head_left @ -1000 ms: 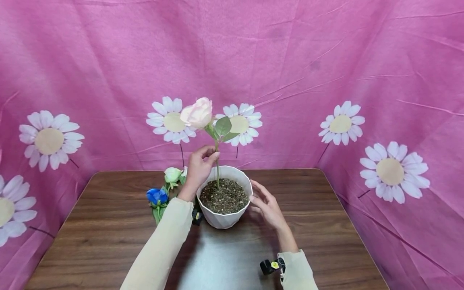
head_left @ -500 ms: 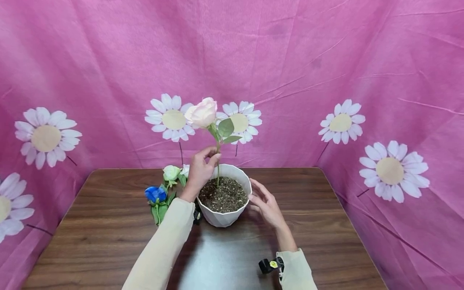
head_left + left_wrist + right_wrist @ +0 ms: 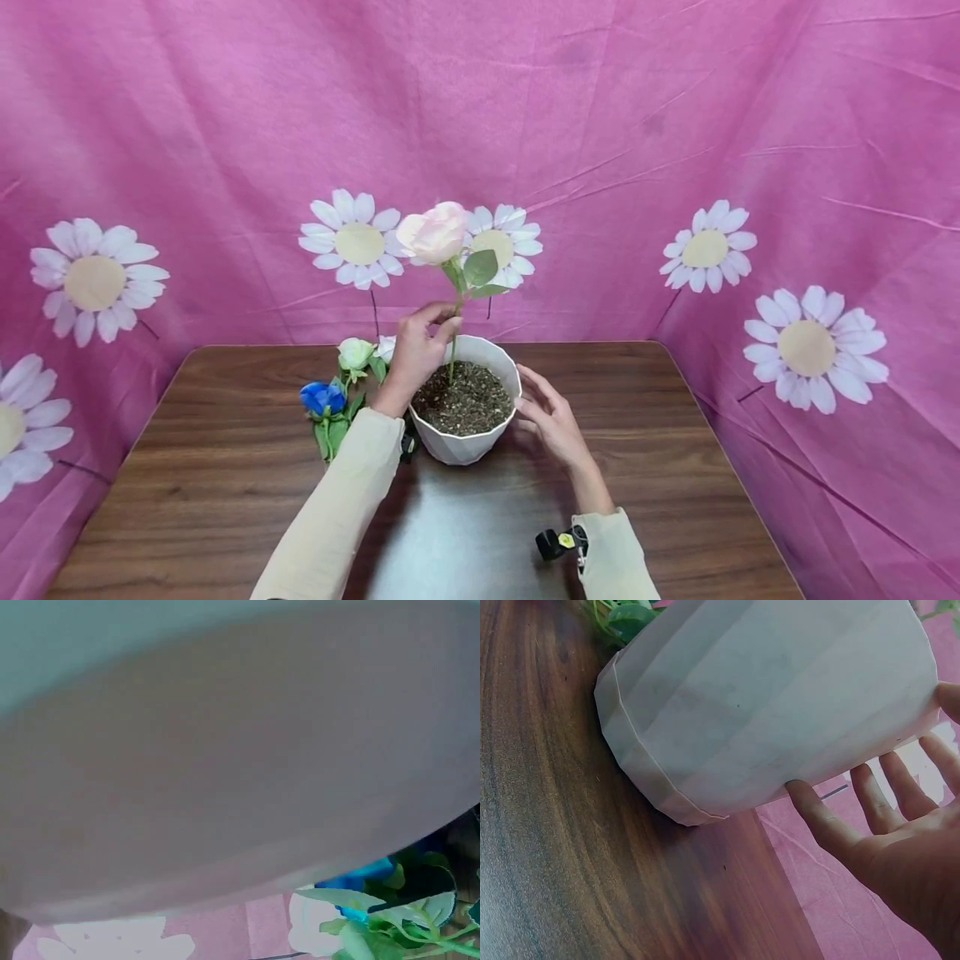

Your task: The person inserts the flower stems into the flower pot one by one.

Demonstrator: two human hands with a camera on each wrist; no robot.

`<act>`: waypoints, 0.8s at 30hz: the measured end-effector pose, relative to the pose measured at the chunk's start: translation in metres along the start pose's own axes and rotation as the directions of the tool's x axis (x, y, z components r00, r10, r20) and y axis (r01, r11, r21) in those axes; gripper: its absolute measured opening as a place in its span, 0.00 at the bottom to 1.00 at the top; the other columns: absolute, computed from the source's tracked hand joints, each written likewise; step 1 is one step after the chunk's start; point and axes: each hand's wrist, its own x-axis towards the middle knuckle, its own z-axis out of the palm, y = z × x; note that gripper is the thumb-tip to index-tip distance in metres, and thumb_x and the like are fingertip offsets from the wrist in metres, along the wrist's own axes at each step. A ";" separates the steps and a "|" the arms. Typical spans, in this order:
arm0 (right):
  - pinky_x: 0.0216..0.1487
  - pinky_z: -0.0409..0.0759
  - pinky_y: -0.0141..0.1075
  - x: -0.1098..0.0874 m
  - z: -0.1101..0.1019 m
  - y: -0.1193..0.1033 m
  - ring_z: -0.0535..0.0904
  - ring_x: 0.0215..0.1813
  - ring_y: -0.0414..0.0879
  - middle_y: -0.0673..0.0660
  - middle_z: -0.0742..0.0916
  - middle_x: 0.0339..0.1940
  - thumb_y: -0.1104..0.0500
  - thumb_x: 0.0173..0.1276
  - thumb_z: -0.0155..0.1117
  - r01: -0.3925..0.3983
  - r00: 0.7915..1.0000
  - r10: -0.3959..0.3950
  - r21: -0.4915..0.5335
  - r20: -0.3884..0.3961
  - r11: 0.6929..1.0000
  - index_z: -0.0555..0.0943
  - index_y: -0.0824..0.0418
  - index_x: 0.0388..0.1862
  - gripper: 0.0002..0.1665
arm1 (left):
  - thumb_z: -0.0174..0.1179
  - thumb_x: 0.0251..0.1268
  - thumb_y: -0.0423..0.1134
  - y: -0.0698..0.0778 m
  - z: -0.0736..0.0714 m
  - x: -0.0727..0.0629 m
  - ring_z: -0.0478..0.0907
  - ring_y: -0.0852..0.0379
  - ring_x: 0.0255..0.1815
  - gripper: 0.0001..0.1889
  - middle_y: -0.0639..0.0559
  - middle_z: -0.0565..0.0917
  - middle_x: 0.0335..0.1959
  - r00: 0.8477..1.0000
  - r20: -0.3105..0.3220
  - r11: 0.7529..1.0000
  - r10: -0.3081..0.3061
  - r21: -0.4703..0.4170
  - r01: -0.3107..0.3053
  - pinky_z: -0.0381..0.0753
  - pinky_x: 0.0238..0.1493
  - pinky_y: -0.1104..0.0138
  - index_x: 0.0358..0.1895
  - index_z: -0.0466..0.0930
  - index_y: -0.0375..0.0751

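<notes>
My left hand (image 3: 417,350) pinches the stem of a pale pink rose (image 3: 437,233) between thumb and fingers. The lower end of that stem stands in the dark soil (image 3: 463,404) of a white faceted flowerpot (image 3: 459,448). Against the pot's right side rests my right hand (image 3: 553,427), its fingers spread and fairly straight. In the right wrist view, the right hand (image 3: 900,825) touches the pot wall (image 3: 757,705) with its fingertips, thumb near the rim. A blurred pale surface fills most of the left wrist view, hiding the left fingers.
Left of the pot lie a blue rose (image 3: 323,398), a pale green-white rose (image 3: 355,355) and a white flower (image 3: 386,348), partly behind the left arm. The wooden table (image 3: 652,483) ends at a pink curtain (image 3: 600,125) printed with daisies.
The pink rose's head has swung to the right, and its stem leans slightly right. My left hand has shifted a little right with it. The right hand stays at the pot.
</notes>
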 end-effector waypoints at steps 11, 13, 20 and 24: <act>0.53 0.84 0.51 0.002 0.000 0.004 0.65 0.73 0.66 0.69 0.66 0.77 0.68 0.75 0.55 -0.005 1.000 0.005 0.015 0.011 1.000 0.60 0.66 0.79 0.36 | 0.70 0.62 0.28 0.000 -0.005 -0.002 0.86 0.43 0.38 0.10 0.39 0.88 0.38 1.000 0.000 0.999 -0.030 0.027 0.030 0.86 0.42 0.54 0.46 0.86 0.29; 0.53 0.84 0.51 0.002 0.000 0.003 0.65 0.73 0.66 0.69 0.66 0.77 0.68 0.74 0.55 -0.002 1.000 0.002 0.015 0.002 1.000 0.60 0.66 0.79 0.36 | 0.70 0.63 0.28 -0.001 -0.007 -0.003 0.86 0.43 0.38 0.12 0.38 0.89 0.39 0.999 0.000 0.999 -0.049 0.018 0.049 0.86 0.43 0.53 0.49 0.86 0.29; 0.53 0.84 0.50 0.000 -0.001 0.003 0.64 0.73 0.66 0.70 0.65 0.77 0.68 0.75 0.55 -0.007 1.000 0.007 0.022 0.002 1.000 0.60 0.66 0.79 0.35 | 0.69 0.65 0.30 -0.004 -0.016 -0.009 0.86 0.43 0.41 0.15 0.38 0.89 0.43 0.992 -0.027 0.992 -0.124 0.011 0.124 0.86 0.47 0.54 0.53 0.84 0.30; 0.49 0.85 0.43 0.000 -0.001 0.003 0.63 0.74 0.67 0.70 0.64 0.78 0.68 0.75 0.55 -0.007 1.000 0.007 0.023 0.005 1.000 0.59 0.66 0.79 0.36 | 0.68 0.67 0.34 -0.007 -0.023 -0.013 0.86 0.46 0.42 0.14 0.40 0.89 0.42 0.989 -0.045 0.989 -0.140 0.035 0.142 0.86 0.46 0.57 0.53 0.85 0.33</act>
